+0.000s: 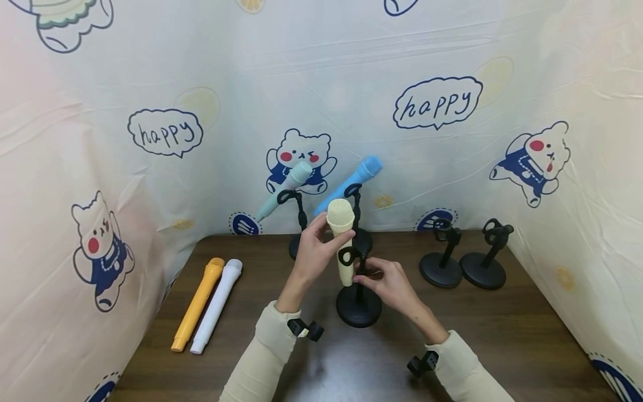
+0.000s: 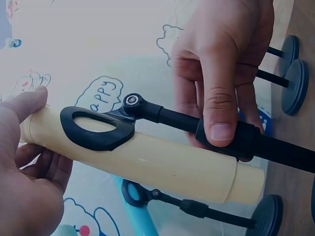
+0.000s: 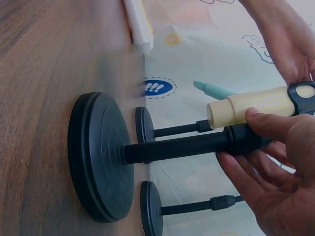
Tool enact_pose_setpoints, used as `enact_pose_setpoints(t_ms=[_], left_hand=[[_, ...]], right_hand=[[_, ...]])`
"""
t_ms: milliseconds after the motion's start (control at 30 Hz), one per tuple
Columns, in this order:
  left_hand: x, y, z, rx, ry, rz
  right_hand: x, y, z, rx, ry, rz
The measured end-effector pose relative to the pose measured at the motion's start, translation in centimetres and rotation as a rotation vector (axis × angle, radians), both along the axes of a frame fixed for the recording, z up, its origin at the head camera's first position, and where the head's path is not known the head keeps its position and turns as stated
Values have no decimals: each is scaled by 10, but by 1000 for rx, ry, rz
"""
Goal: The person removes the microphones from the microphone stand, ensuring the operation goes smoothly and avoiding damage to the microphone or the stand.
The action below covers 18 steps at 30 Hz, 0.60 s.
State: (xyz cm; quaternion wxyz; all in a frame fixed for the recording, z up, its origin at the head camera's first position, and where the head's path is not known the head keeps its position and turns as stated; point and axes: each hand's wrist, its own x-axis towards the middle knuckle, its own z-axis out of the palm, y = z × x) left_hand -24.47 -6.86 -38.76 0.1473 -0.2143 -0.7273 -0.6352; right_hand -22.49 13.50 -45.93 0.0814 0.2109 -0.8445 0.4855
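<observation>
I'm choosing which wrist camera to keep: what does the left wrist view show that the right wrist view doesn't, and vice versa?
Only the left wrist view shows the blue microphone and a screw on the held stand.
Only the right wrist view shows the white microphone.
Both show the cream microphone, that stand, the left hand and right hand.
</observation>
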Motion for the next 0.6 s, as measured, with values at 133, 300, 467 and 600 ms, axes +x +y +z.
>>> enact_pose_setpoints(t_ms=[133,300,467,600], left_hand=[[0,0,2,7,1,-7],[1,-1,5,15,0,-19],[-1,-1,9,14,4,-29],[-2,-1,11,19,1,-36]], right_hand=[[0,0,0,0,2,2],[0,0,0,0,4,0],[0,0,0,-1,4,0],[0,0,0,-6,-3,1]])
